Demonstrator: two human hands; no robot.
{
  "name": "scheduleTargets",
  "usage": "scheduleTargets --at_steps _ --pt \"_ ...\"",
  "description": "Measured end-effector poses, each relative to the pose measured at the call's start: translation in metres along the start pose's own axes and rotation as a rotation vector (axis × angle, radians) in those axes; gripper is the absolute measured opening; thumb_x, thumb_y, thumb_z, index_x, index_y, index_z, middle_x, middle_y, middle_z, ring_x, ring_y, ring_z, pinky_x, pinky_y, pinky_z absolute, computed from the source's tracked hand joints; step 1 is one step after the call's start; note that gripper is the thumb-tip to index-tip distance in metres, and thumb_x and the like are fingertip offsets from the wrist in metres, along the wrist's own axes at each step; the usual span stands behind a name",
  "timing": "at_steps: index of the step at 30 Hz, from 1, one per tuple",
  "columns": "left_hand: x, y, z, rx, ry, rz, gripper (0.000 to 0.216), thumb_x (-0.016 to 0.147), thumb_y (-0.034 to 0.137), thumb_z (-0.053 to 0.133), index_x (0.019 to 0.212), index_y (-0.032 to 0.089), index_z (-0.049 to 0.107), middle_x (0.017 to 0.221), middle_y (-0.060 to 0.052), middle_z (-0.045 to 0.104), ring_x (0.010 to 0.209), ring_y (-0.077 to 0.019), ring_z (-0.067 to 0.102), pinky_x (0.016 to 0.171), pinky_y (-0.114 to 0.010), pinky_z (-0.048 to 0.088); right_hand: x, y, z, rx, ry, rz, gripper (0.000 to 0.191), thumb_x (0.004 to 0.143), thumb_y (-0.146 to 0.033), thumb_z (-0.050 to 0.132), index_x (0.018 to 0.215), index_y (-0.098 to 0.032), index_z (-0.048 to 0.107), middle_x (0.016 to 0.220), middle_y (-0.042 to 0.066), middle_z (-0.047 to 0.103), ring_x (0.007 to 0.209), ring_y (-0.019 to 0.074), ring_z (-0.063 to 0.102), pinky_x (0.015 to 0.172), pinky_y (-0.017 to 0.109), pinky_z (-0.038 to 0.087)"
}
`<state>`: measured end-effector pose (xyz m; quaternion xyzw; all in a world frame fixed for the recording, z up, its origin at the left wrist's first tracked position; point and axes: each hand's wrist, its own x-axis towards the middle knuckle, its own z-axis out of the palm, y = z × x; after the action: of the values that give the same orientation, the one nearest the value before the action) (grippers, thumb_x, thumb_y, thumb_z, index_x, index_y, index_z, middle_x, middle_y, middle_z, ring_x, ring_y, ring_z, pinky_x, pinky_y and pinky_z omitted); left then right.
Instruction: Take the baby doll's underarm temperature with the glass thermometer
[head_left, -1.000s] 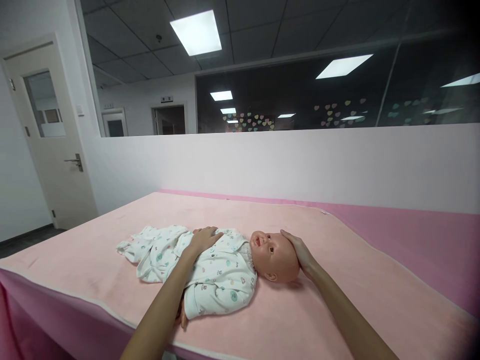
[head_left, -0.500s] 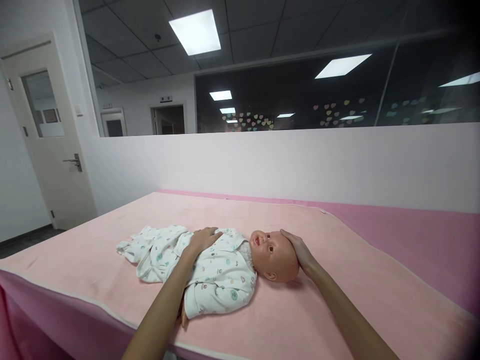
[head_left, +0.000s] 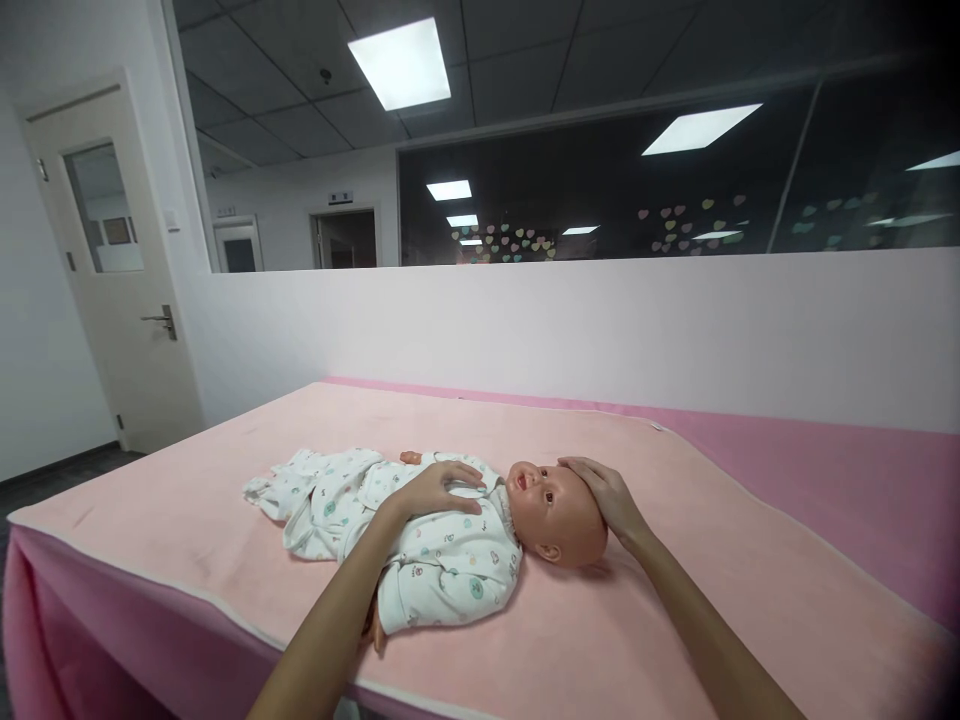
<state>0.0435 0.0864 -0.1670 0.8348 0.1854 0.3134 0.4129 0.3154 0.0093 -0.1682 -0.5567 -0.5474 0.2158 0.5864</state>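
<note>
Office-type room, ceiling panels lit, a white door (head_left: 112, 260) at the far left and a dark glazed partition (head_left: 637, 180) above a low white wall. In the foreground stands a table under a pale pink cover (head_left: 675, 620), with a deeper pink cloth (head_left: 862, 480) showing along its far right side.

On the cover lies a baby doll (head_left: 450, 530), face up, in a white patterned sleepsuit (head_left: 442, 570). Its long axis runs left to right across the table: feet end to the left, bare head (head_left: 562, 515) to the right, slightly nearer at the head end.

The left hand (head_left: 435, 490) rests flat on the doll's chest, fingers spread and pointing right toward the chin; it holds nothing, only presses on the cloth. The right hand (head_left: 611, 495) is cupped loosely over the crown of the head, fingers curved across the top, palm in contact, nothing gripped between the fingers.

Relation of note: each hand sits at its own end of the upper body, left on the trunk, right on the head, with the doll's neck in the gap between them. Both forearms come in from the near edge
</note>
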Motion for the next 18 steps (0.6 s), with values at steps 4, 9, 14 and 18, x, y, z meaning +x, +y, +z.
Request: scheduleTargets --at_steps 4,9,14,18 --pt "0.003 -0.010 0.002 -0.044 0.147 -0.078 0.034 0.068 0.045 0.058 0.074 0.014 0.068 0.072 -0.003 0.063 0.072 -0.0160 0.055 0.065 -0.024 0.038 -0.004 -0.034 0.003 -0.226 -0.086 -0.277 0.022 0.073 -0.034 0.049 0.082 -0.020 0.064 0.108 0.006 0.058 0.103 0.0205 0.051 0.088 0.033 0.039" --pt "0.006 -0.020 -0.006 -0.336 0.292 -0.133 0.039 0.068 0.047 0.058 0.076 0.010 0.067 0.069 -0.004 0.063 0.067 -0.0146 0.053 0.062 -0.023 0.037 -0.017 -0.073 0.056 -0.910 -0.386 -0.664 0.023 0.076 -0.023 0.045 0.066 -0.020 0.066 0.120 0.005 0.051 0.115 0.0225 0.039 0.096 0.038 0.029" --pt "0.005 -0.022 -0.006 -0.448 0.260 -0.144 0.037 0.066 0.043 0.063 0.082 0.009 0.068 0.073 -0.007 0.065 0.068 -0.0147 0.053 0.065 -0.024 0.037 -0.010 -0.070 0.113 -1.447 -0.409 -0.713 0.022 0.077 -0.010 0.043 0.076 -0.014 0.065 0.104 0.014 0.058 0.104 0.0235 0.047 0.090 0.040 0.033" --pt "0.005 -0.021 -0.006 -0.406 0.262 -0.143 0.035 0.066 0.042 0.063 0.075 0.009 0.069 0.063 -0.003 0.062 0.058 -0.0109 0.048 0.057 -0.022 0.034 0.001 -0.059 0.131 -1.612 -0.304 -0.651 0.022 0.077 -0.012 0.046 0.087 -0.013 0.065 0.112 0.016 0.055 0.113 0.0289 0.041 0.093 0.050 0.027"
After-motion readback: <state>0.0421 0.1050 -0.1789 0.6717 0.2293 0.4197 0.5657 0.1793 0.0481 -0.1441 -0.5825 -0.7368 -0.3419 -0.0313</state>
